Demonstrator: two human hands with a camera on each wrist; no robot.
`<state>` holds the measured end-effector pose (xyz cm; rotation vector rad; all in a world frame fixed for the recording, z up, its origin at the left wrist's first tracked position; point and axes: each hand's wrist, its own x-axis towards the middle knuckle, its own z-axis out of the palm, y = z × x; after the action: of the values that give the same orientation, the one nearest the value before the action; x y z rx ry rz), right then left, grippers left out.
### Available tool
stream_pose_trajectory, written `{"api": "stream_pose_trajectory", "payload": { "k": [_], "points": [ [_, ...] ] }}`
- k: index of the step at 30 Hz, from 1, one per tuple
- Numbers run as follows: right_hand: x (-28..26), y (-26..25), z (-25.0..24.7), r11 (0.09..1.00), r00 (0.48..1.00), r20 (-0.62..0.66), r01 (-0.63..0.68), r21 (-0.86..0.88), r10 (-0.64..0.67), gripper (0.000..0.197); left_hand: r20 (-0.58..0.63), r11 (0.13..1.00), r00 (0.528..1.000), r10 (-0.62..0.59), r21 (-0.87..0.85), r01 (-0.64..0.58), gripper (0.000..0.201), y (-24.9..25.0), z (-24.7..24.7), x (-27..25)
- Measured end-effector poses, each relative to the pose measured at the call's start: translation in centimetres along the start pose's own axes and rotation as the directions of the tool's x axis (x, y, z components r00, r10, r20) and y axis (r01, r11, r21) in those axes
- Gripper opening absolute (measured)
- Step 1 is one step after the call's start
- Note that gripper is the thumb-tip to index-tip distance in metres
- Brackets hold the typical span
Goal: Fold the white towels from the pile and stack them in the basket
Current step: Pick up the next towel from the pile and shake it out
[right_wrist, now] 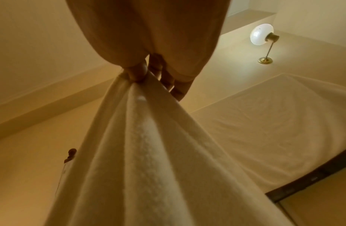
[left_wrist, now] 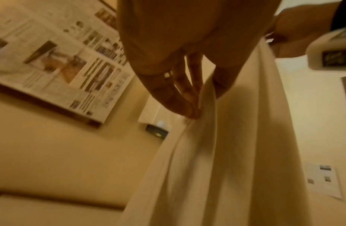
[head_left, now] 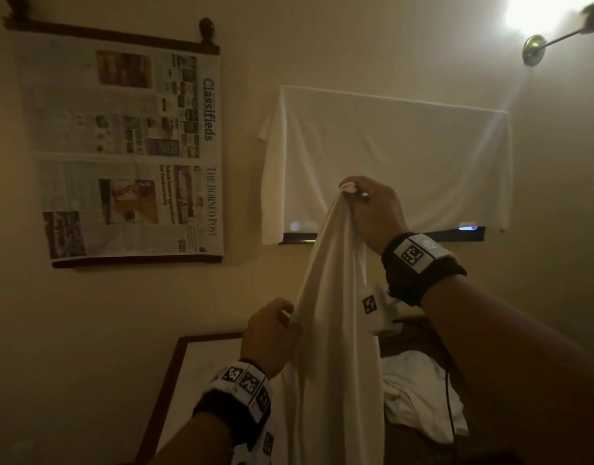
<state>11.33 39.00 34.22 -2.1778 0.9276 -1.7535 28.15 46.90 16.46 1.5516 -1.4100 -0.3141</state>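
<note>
A: Head view first — we've got one white towel (head_left: 329, 297) hanging in the air, well above the pile (head_left: 419, 401) at abt 5 o'clock. Right hand (head_left: 372, 209) pinches the top corner, bunched, up near 12 o'clock of the towel.

B: And our left hand (head_left: 272, 333) pinches the left edge lower down, abt 9 o'clock on the cloth. Fingers (left_wrist: 185, 97) lie along the hem w/ thumb behind, though left wrist view is blurred, so that's prob. a light pinch, not a firm one.

A: Right wrist view shows fabric fanning down from the thumb and forefinger (right_wrist: 138, 73). Too gathered. We should run the left along the hem till it finds the next corner, keep the right high.

B: Agreed. Then spread both apart so the top edge goes taut and flat before any fold.

A: Don't let the bottom drag into the pile. Basket's not in view, so we can't tell where it sits.

B: Keep clear of the cloth on the wall rail (head_left: 389, 156) at 1 o'clock.
</note>
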Motion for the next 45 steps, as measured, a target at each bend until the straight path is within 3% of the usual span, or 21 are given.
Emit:
{"api": "stream_pose_trajectory", "payload": {
  "k": [2, 4, 5, 8, 12, 20, 25, 28, 32, 35, 41, 45],
  "points": [
    [-0.1, 0.2, -0.2, 1.0, 1.0, -0.006, -0.017, 0.025, 0.018, 0.026, 0.14, 0.997, 0.99, -0.024, -0.063, 0.033, 0.023, -1.5, 1.5, -1.1],
    [-0.1, 0.3, -0.5, 0.998, 0.999, 0.015, -0.036, 0.043, 0.035, 0.026, 0.183, 0.97, 0.983, 0.0, -0.239, 0.045, 0.06, -1.6, 2.7, -2.2],
    [-0.2, 0.4, -0.6, 0.998, 0.999, 0.025, -0.046, 0.053, 0.044, 0.025, 0.198, 0.945, 0.98, 0.005, -0.322, 0.06, 0.068, -0.7, 2.9, -2.5],
    [-0.3, 0.8, -0.9, 0.995, 0.997, 0.047, -0.069, 0.068, 0.066, 0.025, 0.165, 0.894, 0.986, -0.031, -0.436, 0.101, 0.056, 1.7, 2.3, -1.4],
    [-0.5, 0.8, -0.7, 0.998, 0.997, 0.074, -0.031, 0.049, 0.027, 0.025, -0.127, 0.966, 0.991, 0.046, -0.247, -0.076, 0.033, 3.3, 1.5, 1.3],
    [-0.6, 0.5, -0.7, 0.997, 0.995, 0.099, 0.03, -0.074, -0.023, 0.024, -0.187, 0.966, 0.948, 0.259, 0.075, -0.249, 0.016, 4.2, 0.9, 3.2],
    [-0.2, 0.6, -0.6, 0.972, 0.996, 0.091, 0.023, -0.233, -0.002, 0.023, -0.348, 0.924, 0.861, 0.372, 0.053, -0.378, 0.017, 3.7, 0.8, 2.9],
    [0.0, 0.4, 0.1, 0.962, 0.993, 0.109, -0.007, -0.273, 0.039, 0.023, -0.319, 0.904, 0.851, 0.417, 0.044, -0.426, 0.028, 4.2, 1.0, 1.9],
    [0.0, -0.2, 1.4, 0.958, 0.988, 0.152, 0.032, -0.286, 0.013, 0.025, -0.145, 0.919, 0.909, 0.39, 0.125, -0.374, 0.03, 4.9, 1.2, 1.0],
    [-0.2, -0.7, 1.9, 0.96, 0.987, 0.162, 0.051, -0.276, -0.006, 0.026, -0.177, 0.934, 0.922, 0.344, 0.168, -0.316, 0.015, 5.0, 1.1, 1.0],
    [-0.4, -1.3, 2.7, 0.966, 0.982, 0.189, 0.07, -0.248, -0.022, 0.027, -0.178, 0.949, 0.963, 0.202, 0.28, -0.147, 0.033, 5.5, 0.4, 2.3],
    [-0.5, -1.3, 3.0, 0.962, 0.977, 0.207, 0.1, -0.254, -0.047, 0.027, -0.165, 0.914, 0.965, 0.203, 0.385, -0.127, 0.034, 4.9, 0.4, 3.1]
  ]
}}
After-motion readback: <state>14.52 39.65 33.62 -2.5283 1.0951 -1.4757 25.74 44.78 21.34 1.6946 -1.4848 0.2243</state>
